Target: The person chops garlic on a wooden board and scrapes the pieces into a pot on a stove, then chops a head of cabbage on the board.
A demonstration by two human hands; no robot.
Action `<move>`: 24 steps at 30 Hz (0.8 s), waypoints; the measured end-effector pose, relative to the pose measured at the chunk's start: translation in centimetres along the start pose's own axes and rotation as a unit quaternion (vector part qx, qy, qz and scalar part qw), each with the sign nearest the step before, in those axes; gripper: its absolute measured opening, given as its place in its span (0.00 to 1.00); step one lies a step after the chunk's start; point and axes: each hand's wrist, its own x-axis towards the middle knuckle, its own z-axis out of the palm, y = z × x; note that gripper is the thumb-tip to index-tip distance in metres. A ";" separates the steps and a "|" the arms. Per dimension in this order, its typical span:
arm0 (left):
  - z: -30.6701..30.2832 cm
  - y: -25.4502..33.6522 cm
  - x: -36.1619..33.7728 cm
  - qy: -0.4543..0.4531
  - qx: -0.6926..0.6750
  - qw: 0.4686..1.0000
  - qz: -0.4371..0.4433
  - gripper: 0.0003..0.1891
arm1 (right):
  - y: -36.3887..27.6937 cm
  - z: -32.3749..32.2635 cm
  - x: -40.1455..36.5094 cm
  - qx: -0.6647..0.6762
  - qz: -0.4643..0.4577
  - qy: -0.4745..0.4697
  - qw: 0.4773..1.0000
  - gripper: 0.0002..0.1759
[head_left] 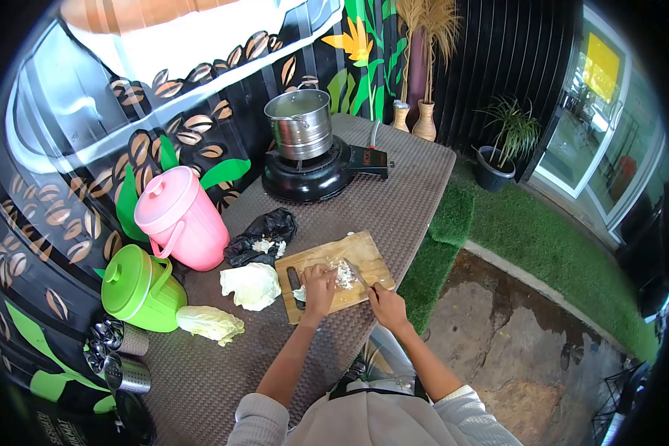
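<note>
Lying near the cutting board (369, 247): cabbage (250, 287), black bag (273, 225).

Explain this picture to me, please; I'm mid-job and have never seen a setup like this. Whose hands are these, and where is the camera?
There is no machine here: these are a person's two bare hands, seen from a single camera worn on their head, looking forward and down.

The right hand holds a knife over a wooden cutting board, beside chopped white pieces. The left hand is on the board; what lies under it is hidden.

Also on the brown table: a black plastic bag, a pale leafy piece, a longer leafy piece, pink and green lidded containers, and a metal pot on a black stove.
</note>
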 end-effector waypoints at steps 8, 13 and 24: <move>1.5 -0.6 0.8 0.088 -0.071 0.994 0.007 0.05 | 0.3 0.7 -0.1 -0.024 -0.010 0.019 0.999 0.17; -0.8 1.5 1.3 0.070 -0.007 0.996 -0.048 0.06 | 0.2 0.8 -0.1 -0.057 -0.028 0.025 0.998 0.16; -2.0 2.7 -0.9 -0.032 0.026 0.988 0.150 0.20 | -0.3 1.5 0.4 -0.075 -0.073 0.053 0.993 0.17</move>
